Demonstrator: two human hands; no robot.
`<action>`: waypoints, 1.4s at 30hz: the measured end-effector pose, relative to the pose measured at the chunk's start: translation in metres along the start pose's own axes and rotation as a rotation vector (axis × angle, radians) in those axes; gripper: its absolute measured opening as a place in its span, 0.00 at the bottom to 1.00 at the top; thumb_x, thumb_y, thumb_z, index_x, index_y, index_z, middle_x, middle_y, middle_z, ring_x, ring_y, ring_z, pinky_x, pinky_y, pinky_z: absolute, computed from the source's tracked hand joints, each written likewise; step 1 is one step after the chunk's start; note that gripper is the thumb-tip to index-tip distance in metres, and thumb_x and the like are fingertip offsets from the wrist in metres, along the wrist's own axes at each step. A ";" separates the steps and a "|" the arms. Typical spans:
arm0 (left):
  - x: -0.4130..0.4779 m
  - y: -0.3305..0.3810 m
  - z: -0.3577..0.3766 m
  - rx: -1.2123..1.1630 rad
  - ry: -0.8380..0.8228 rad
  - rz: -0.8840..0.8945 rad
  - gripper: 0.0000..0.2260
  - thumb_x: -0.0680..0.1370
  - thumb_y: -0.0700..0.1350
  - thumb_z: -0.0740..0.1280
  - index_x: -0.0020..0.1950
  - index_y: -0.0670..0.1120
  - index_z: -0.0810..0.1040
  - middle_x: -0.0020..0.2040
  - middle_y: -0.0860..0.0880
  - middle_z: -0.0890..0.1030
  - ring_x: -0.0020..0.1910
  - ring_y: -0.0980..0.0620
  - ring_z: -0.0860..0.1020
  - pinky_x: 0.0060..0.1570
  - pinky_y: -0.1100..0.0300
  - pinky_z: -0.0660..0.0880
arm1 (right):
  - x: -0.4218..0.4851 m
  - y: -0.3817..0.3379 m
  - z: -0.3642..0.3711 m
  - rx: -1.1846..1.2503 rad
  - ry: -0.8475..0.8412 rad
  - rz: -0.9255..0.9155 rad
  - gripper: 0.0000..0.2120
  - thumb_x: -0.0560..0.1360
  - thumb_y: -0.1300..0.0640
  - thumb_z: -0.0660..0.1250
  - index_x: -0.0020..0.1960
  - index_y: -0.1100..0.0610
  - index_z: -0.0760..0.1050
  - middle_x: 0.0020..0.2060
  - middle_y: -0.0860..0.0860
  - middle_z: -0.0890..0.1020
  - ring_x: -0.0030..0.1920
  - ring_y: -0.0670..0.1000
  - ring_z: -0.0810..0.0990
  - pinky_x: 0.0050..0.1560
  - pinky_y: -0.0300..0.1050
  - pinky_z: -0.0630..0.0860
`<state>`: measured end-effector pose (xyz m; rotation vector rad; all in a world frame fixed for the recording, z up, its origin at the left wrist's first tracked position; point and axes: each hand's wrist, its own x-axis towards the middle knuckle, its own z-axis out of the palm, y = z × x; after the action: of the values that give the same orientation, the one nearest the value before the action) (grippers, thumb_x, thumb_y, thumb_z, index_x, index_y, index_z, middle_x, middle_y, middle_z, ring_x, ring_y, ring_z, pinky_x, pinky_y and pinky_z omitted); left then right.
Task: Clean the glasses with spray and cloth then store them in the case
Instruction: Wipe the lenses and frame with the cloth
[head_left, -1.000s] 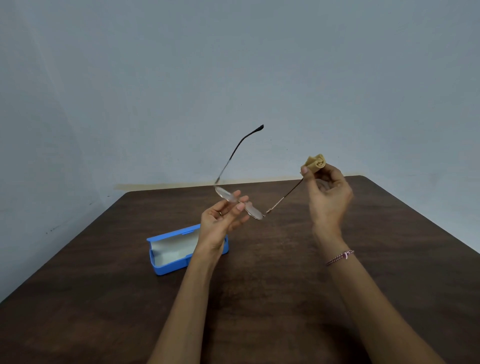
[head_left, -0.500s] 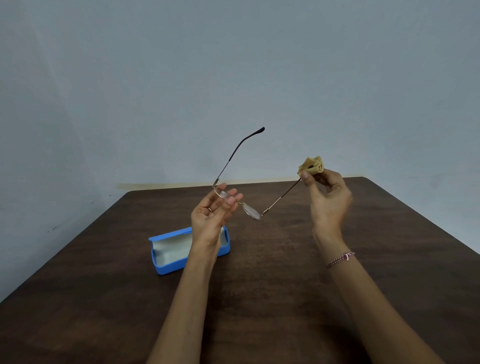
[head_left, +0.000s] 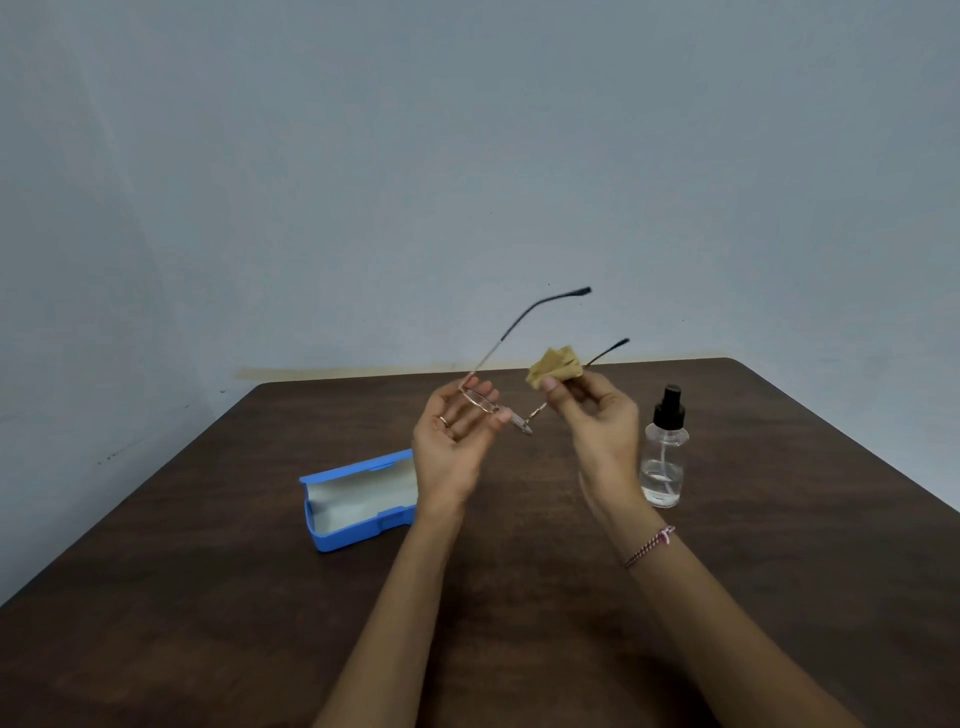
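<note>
Both bare forearms reach forward and up. Left hand (head_left: 456, 441), palm facing back, pinches glasses (head_left: 521, 421); right hand (head_left: 597, 418) pinches a bunched cloth (head_left: 553, 366).

1. The right end of the case (head_left: 358, 499) is hidden behind the left hand (head_left: 457, 441).
2. The cloth (head_left: 553, 366) covers the middle of one temple of the glasses (head_left: 521, 422).
3. Both forearms (head_left: 395, 623) and the table (head_left: 779, 519) run off the lower edge.

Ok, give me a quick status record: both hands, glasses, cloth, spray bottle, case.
left hand: pinches the glasses by the front frame, above the table
right hand: pinches the bunched yellow cloth beside one temple; contact unclear
glasses: unfolded, temples pointing up and away
spray bottle: upright on the table, right of the hands, untouched
case: blue, open, on the table at left; nothing in the part that shows
</note>
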<state>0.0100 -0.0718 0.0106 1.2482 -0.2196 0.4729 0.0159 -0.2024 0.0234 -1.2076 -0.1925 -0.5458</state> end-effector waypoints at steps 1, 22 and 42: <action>-0.001 -0.002 0.002 0.033 -0.011 0.011 0.22 0.67 0.31 0.73 0.58 0.43 0.75 0.54 0.44 0.82 0.54 0.52 0.81 0.54 0.59 0.78 | -0.002 0.002 0.003 0.024 -0.041 0.033 0.07 0.70 0.63 0.72 0.48 0.55 0.80 0.43 0.50 0.85 0.47 0.47 0.83 0.51 0.41 0.77; -0.012 -0.011 0.008 0.464 0.015 0.248 0.25 0.70 0.36 0.73 0.63 0.53 0.72 0.56 0.53 0.79 0.55 0.60 0.79 0.55 0.72 0.73 | -0.013 -0.002 0.013 0.359 -0.331 0.240 0.10 0.79 0.65 0.57 0.51 0.64 0.78 0.43 0.51 0.84 0.47 0.46 0.82 0.49 0.36 0.78; -0.009 -0.022 0.002 0.915 0.020 0.578 0.25 0.71 0.39 0.73 0.68 0.47 0.73 0.60 0.45 0.79 0.58 0.52 0.76 0.59 0.72 0.65 | -0.021 0.002 0.017 0.063 -0.060 0.261 0.06 0.71 0.58 0.72 0.39 0.61 0.80 0.30 0.49 0.77 0.28 0.40 0.70 0.38 0.34 0.69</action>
<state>0.0127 -0.0808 -0.0114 2.0770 -0.3702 1.1661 0.0012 -0.1800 0.0193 -1.1673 -0.1000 -0.2740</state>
